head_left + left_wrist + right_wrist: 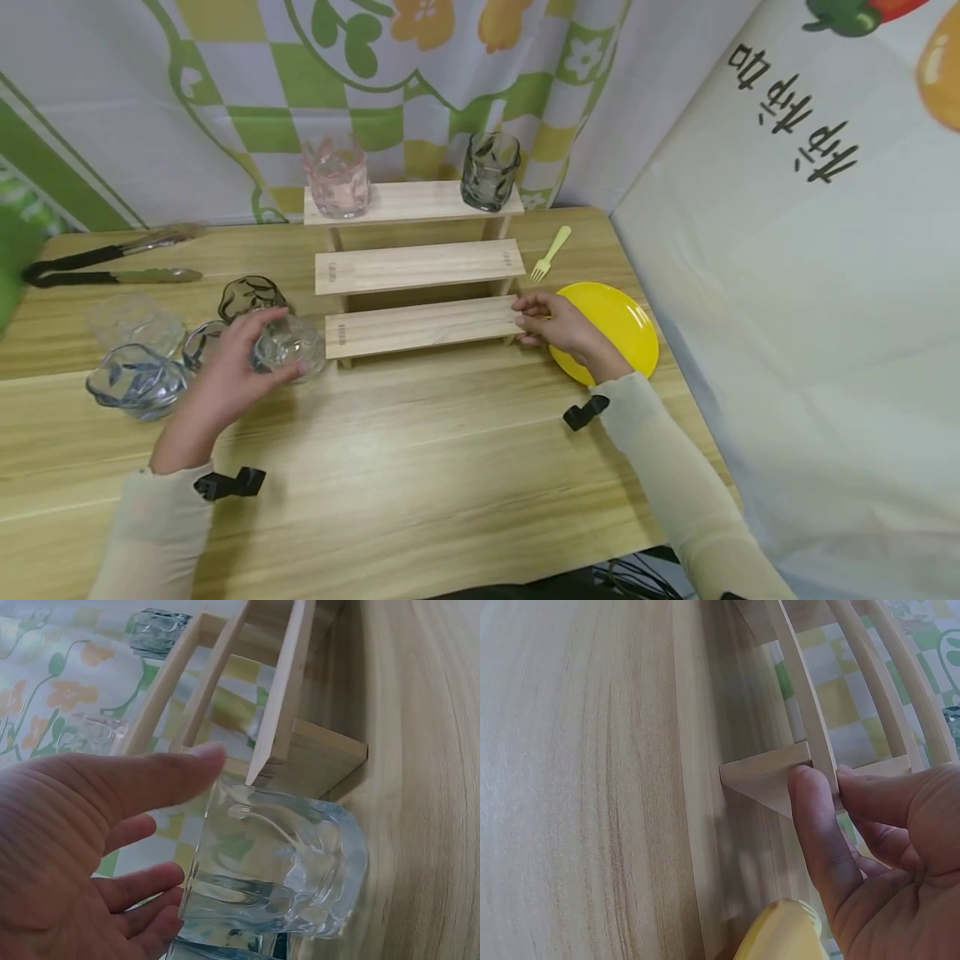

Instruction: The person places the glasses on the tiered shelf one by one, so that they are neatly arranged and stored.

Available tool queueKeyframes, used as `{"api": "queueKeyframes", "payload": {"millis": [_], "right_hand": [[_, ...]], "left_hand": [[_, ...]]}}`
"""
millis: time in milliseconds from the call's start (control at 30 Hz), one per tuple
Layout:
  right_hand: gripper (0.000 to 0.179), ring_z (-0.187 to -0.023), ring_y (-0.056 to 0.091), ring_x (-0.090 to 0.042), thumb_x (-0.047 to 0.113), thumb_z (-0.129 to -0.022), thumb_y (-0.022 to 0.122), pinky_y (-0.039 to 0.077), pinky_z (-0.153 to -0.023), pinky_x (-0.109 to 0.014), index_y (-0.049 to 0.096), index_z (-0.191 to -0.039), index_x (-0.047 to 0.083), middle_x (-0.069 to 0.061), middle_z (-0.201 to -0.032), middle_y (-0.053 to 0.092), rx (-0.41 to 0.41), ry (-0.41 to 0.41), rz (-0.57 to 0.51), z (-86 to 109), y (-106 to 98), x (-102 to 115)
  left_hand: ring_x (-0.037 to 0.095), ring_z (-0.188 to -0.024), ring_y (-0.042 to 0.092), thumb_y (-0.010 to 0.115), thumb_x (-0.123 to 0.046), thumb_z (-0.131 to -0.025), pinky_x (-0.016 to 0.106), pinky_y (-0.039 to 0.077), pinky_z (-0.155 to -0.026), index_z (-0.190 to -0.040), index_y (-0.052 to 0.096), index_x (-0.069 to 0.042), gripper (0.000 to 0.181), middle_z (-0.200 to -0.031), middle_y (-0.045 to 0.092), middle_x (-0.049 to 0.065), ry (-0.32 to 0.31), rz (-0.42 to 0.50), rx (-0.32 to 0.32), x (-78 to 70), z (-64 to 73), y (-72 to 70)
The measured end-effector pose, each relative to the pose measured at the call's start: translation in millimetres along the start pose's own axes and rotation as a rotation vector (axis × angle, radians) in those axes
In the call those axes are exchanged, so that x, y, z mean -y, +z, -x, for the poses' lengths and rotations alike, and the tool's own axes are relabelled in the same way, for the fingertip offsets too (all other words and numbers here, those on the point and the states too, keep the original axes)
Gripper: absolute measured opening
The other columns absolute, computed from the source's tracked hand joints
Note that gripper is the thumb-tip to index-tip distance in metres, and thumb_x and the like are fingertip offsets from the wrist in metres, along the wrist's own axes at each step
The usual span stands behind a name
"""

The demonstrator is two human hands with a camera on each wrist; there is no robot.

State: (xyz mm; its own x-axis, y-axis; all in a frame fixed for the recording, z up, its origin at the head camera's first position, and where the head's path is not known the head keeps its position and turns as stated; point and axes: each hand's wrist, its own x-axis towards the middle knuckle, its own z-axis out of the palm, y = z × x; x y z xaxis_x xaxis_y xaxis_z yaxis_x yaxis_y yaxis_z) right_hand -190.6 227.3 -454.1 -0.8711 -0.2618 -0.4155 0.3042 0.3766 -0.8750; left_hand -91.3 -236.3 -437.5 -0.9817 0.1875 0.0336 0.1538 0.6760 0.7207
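My left hand (227, 367) spans the rim of a clear drinking glass (288, 343) standing by the left end of a three-tier wooden shelf rack (423, 325). In the left wrist view the thumb and loosely bent fingers lie at the rim of the glass (277, 862), spread apart rather than closed round it. At the other end, my right hand (564, 325) pinches the right edge of the lowest board (806, 690) between thumb and index finger. A pink glass (337, 179) and a dark grey glass (490, 173) stand on the top tier.
Left of the left hand are a bluish glass (138, 383), another clear glass (135, 321) and a dark glass (251, 296). Black-handled tongs (112, 262) lie behind them. A yellow plate (618, 329) and a small yellow fork (551, 252) lie beside the rack's right end.
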Motion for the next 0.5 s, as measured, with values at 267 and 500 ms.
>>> {"api": "queueKeyframes", "payload": {"millis": [267, 500], "right_hand": [[0.03, -0.102, 0.062, -0.032, 0.006, -0.103, 0.06, 0.057, -0.088, -0.04, 0.056, -0.132, 0.001, -0.021, -0.123, 0.052, 0.005, 0.004, -0.002, -2.0, -0.9, -2.8], [0.029, -0.1, 0.064, -0.032, 0.006, -0.103, 0.059, 0.058, -0.087, -0.039, 0.056, -0.132, 0.001, -0.021, -0.122, 0.051, -0.003, 0.004, -0.005, -2.4, -1.0, -2.8]], "left_hand": [[0.055, -0.129, 0.03, 0.087, -0.028, -0.083, 0.076, 0.03, -0.096, -0.151, 0.041, -0.003, 0.086, -0.148, 0.037, 0.033, -0.015, -0.087, 0.002, -4.8, 0.1, 6.2], [0.055, -0.123, 0.032, 0.085, -0.027, -0.084, 0.074, 0.031, -0.096, -0.147, 0.043, 0.003, 0.082, -0.138, 0.041, 0.035, 0.041, -0.158, -0.044, -10.4, 8.2, 15.0]]}}
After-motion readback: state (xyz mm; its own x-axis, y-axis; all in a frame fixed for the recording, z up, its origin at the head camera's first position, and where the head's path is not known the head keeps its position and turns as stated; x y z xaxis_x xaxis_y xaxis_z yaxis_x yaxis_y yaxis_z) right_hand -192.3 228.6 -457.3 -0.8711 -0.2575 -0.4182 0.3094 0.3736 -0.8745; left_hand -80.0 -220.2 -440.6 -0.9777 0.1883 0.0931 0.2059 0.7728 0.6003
